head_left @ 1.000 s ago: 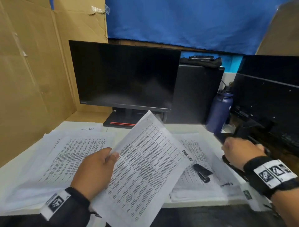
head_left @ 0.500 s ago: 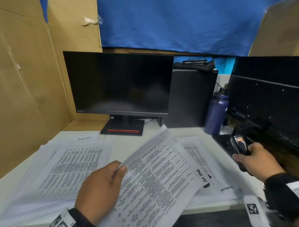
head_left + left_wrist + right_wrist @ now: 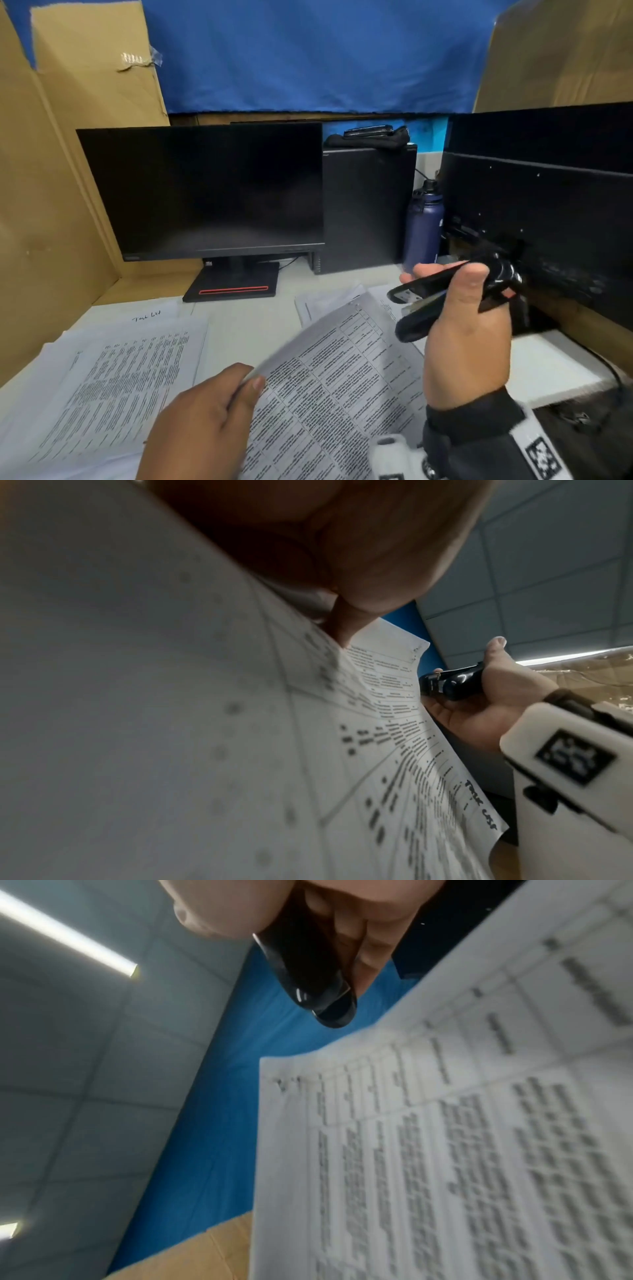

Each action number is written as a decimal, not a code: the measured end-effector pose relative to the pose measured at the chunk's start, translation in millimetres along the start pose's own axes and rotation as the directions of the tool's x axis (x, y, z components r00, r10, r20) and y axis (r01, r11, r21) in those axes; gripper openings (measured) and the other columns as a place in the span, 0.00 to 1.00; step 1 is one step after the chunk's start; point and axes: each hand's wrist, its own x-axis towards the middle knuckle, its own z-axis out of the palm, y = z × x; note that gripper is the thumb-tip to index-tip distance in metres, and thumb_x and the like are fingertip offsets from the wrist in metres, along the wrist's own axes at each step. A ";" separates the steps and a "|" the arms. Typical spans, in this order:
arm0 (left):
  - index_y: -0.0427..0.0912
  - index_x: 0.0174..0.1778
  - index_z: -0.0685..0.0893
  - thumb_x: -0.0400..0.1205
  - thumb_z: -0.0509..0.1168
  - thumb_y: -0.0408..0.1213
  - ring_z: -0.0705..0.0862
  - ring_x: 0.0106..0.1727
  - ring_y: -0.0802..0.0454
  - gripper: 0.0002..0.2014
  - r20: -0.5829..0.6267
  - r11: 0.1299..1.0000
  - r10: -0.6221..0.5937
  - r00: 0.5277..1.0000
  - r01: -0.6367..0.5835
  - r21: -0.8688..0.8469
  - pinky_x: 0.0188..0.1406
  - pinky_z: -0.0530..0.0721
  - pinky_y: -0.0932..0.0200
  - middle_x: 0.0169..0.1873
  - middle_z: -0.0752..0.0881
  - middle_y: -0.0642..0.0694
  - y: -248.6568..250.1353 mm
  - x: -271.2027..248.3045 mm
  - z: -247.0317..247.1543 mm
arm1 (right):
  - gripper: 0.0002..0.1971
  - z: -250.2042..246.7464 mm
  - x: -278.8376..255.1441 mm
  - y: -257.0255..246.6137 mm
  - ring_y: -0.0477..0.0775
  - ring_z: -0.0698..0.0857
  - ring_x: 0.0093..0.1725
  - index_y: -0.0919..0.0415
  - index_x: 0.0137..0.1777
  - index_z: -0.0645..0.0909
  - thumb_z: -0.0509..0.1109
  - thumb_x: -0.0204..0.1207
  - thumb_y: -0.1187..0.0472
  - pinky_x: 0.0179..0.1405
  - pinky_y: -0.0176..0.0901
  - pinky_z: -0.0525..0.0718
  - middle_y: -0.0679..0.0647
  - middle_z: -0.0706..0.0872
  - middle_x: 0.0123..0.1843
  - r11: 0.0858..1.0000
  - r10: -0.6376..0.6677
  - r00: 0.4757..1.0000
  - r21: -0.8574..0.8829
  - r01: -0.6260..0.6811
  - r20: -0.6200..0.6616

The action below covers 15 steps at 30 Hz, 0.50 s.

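Observation:
My left hand point(image 3: 219, 411) pinches the left edge of a printed sheaf of papers point(image 3: 335, 383), holding it tilted above the desk. In the left wrist view the thumb presses on the papers point(image 3: 394, 723). My right hand point(image 3: 469, 329) grips a black stapler point(image 3: 431, 298) in the air, its mouth pointing left just beyond the sheaf's upper right corner. The stapler point(image 3: 455, 683) sits close to that corner without touching. From the right wrist view the stapler point(image 3: 315, 988) hangs above the papers point(image 3: 445, 1150).
More printed sheets point(image 3: 113, 377) lie on the white desk point(image 3: 246, 325). A dark monitor point(image 3: 205, 192) stands behind, a black computer case point(image 3: 366, 209) and a blue bottle point(image 3: 423, 226) to its right. A black panel point(image 3: 548, 205) is at far right. Cardboard walls point(image 3: 51, 205) enclose the left.
My right hand picked the stapler up from the desk's right side and raised it toward the sheaf's upper corner. The left hand kept hold of the papers, tilting them.

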 end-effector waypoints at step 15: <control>0.70 0.46 0.75 0.85 0.54 0.62 0.84 0.34 0.58 0.07 0.041 0.995 0.098 0.994 -0.098 -0.010 0.30 0.79 0.60 0.37 0.87 0.65 -1.2 -2.3 4.2 | 0.46 8.5 -12.6 2.2 0.46 0.91 0.36 0.56 0.40 0.87 0.48 0.64 0.14 0.47 0.33 0.85 0.48 0.94 0.38 0.999 -0.011 0.999 -0.050 0.013 0.050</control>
